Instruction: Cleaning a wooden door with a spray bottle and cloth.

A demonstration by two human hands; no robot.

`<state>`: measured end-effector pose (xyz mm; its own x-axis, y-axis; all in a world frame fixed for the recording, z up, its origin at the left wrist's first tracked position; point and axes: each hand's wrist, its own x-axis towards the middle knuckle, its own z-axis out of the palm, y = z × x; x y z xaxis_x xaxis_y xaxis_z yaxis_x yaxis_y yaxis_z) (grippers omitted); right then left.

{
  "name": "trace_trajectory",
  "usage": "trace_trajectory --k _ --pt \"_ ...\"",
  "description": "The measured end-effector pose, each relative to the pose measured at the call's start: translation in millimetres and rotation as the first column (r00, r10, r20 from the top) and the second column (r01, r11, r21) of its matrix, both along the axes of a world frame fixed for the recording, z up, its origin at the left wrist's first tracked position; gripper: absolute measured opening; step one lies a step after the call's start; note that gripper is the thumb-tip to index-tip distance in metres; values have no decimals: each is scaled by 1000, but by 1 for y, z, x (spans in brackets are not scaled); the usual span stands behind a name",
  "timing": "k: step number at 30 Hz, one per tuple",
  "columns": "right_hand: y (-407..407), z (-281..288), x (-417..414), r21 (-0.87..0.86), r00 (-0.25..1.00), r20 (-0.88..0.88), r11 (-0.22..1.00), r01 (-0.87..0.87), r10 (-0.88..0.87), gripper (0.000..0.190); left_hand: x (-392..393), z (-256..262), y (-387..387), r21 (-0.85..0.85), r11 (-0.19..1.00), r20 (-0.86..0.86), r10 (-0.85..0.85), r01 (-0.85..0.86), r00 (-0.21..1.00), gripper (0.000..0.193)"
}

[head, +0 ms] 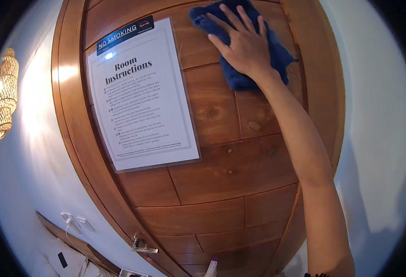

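Note:
My right hand [246, 45] lies flat with spread fingers on a dark blue cloth [235, 78], holding it against the upper right part of a wooden door [209, 180]. The cloth is bunched and folded, and its corners stick out past my hand. Left of the cloth, a laminated printed sheet [144, 114] hangs on the door. A dark sticker with writing [125, 34] overlaps its top edge. My left hand is out of view. At the bottom edge stands the white tip of an object [211, 268], its lower part cut off by the frame.
A metal lever handle [144, 246] juts out at the door's lower left. The wooden frame [324, 76] borders the door. Leftward are a woven hanging lamp [3, 100], wall sockets with a plugged-in white cable [73, 221], and a bed with a dark phone-like object [62, 259].

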<state>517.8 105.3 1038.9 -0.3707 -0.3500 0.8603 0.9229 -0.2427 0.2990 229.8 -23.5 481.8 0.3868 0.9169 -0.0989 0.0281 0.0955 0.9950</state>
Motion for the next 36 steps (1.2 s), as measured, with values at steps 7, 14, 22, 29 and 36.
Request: trace_trajectory --k 7,14,22,29,36 --pt "-36 -159 -32 -550 982 -76 814 -188 175 65 -3 17 -6 80 996 30 43 -45 999 54" --pt "-91 -337 -58 -914 829 -404 -215 -345 386 48 -29 77 -17 378 918 123 82 -123 989 53" --pt "-86 -375 -102 -310 319 -936 -775 -551 148 28 -56 100 26 584 805 169 -244 102 955 76" --pt "-73 -400 -163 -420 426 -899 -467 -778 99 19 -71 90 18 131 991 256 -32 -2 966 55" --pt "-123 -421 -229 -491 496 -867 -276 -826 59 49 -99 103 24 89 991 -70 110 -103 992 33"
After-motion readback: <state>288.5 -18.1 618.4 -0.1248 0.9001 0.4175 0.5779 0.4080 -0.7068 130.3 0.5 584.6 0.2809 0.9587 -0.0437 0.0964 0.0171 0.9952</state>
